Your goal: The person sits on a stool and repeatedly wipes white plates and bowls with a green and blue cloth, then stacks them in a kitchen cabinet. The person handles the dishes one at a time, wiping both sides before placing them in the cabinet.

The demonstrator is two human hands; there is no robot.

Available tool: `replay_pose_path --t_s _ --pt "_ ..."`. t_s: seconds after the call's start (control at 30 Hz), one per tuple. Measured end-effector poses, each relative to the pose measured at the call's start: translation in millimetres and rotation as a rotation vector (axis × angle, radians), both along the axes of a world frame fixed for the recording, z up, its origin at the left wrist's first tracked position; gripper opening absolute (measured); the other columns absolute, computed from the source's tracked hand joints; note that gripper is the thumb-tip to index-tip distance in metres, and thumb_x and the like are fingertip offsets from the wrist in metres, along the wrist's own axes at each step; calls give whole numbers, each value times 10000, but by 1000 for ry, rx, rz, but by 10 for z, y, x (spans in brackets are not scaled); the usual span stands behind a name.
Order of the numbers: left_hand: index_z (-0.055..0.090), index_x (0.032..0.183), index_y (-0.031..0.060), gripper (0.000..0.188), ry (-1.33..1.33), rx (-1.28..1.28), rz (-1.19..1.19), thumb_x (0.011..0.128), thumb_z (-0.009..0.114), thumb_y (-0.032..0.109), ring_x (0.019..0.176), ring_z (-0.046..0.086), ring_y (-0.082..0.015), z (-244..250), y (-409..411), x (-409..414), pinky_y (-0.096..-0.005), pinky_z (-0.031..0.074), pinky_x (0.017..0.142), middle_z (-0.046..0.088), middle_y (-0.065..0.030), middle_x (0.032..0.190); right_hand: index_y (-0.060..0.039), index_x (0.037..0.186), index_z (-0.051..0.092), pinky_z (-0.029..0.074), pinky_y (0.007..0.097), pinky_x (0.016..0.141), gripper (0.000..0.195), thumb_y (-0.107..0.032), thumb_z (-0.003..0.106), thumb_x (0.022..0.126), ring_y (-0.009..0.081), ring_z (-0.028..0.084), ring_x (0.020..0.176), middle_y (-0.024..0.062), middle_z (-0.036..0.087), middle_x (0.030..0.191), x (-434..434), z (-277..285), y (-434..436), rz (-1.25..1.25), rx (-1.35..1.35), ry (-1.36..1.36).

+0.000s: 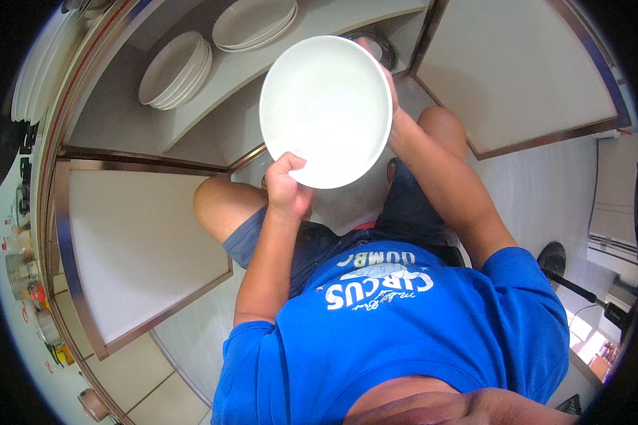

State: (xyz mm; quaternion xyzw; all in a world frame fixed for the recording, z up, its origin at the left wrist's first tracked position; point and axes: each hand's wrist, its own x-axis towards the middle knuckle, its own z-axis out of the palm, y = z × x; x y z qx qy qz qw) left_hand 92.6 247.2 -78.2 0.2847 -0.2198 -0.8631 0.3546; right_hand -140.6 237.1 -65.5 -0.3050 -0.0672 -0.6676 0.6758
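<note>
A round white plate is held up in front of the cabinet, its broad face turned towards me. My left hand grips the near edge, with the thumb over the rim and the fingers underneath. Along the right edge, my right hand supports the plate; most of its fingers are hidden behind it. Whether more than one plate is in my hands cannot be seen. Behind, on the cabinet shelf, stand a stack of white bowls and a stack of white plates.
Open cabinet doors flank me, a left door and a right door. A dark round dish sits at the lower right inside the cabinet. Jars and stacked white plates line the countertop at far left.
</note>
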Motion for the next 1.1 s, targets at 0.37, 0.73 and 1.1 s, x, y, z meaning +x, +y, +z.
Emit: replay_pose_path --t_s 0.37,0.73,1.1 --pt "575 1207 -181 449 -674 -459 158 823 575 51 943 708 -326 435 -502 508 -402 587 815 686 -238 1099 51 1349 573 527 421 983 459 -292 457 1066 257 634 1124 170 649 1276 316 266 187 -297 868 451" --pt "547 1229 -190 471 -840 -577 415 935 684 152 869 721 -326 1176 -1277 897 -410 607 679 675 -264 1069 58 1096 655 539 349 843 386 -319 597 1032 192 674 920 107 702 1043 272 224 64 -415 847 383" --pt "539 1131 -124 289 -1036 -434 673 958 561 107 557 604 -257 1508 -3163 1623 -330 394 413 639 -238 858 30 1159 647 480 339 929 384 -329 584 1038 176 629 1016 89 679 1132 142 -17 136 -325 856 487"
